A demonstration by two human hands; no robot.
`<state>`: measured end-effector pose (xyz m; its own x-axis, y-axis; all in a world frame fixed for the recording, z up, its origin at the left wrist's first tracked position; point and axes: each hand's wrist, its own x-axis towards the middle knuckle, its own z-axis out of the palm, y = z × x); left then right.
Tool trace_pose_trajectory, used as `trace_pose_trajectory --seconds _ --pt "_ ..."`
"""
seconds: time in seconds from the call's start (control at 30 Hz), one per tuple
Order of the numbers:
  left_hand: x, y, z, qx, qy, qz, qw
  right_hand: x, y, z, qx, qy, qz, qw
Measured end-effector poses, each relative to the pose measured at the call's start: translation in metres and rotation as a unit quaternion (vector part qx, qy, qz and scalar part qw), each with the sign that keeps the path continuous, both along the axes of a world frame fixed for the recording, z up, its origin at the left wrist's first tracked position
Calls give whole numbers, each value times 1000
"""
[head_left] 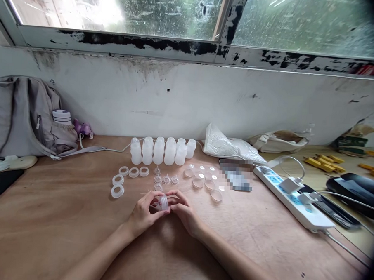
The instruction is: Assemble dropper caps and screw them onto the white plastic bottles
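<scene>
Both forearms come up from the bottom edge and meet at centre, where the left hand (pixel 145 214) and the right hand (pixel 184 212) close around one small translucent ring cap (pixel 163 202), fingers of both hands pinched on it just above the wooden surface (pixel 62 217). At twelve o'clock from the hands, a cluster of small clear nipple-like pieces (pixel 162 180) sits just beyond the fingertips. Out at ten o'clock lie five more white ring collars (pixel 126 178), in a loose arc, apart from one another. Further toward twelve, a tight row of white plastic bottles (pixel 161 151) stands upright near the wall. At one o'clock, clear dome caps (pixel 204 180) are scattered close together, with a crumpled white plastic bag (pixel 226 146) behind them. Over at three o'clock a white power strip (pixel 292 198) runs diagonally with chargers plugged in. Far off at nine to ten o'clock, a grey backpack (pixel 20 116) leans against the wall.
</scene>
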<state>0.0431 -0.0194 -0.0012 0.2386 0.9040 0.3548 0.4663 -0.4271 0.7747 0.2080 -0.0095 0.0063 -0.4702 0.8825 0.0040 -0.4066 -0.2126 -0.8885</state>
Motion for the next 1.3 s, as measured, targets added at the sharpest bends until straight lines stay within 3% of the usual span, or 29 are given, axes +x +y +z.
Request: trace_pose_trajectory --seconds 0.23,0.43,0.6,0.7,0.8,0.9,1.03,1.17,1.3 --pt "3 -5 -1 -13 -1 -17 1000 2 0 2 -2 -13 23 1000" --pt "2 -8 9 7 21 -6 1000 3 4 0 1 -60 -88 994" --pt "1 -8 14 12 13 -14 1000 -2 3 -4 -51 -54 10 997" --pt "3 -7 12 26 34 19 999 -5 1 -7 -45 -54 10 998" --pt "5 -7 10 16 50 56 997 -6 0 -9 -8 -88 -23 996" --pt "5 -6 9 -25 37 55 997 -6 -1 -9 66 -166 -50 983" --pt "6 -6 9 -49 29 41 998 -5 -4 -7 190 -287 -98 934" --pt "9 -8 9 -61 27 41 997 -4 -7 -5 287 -346 -150 881" --pt "12 -11 10 -58 2 54 997 -5 -8 -3 310 -344 -152 873"
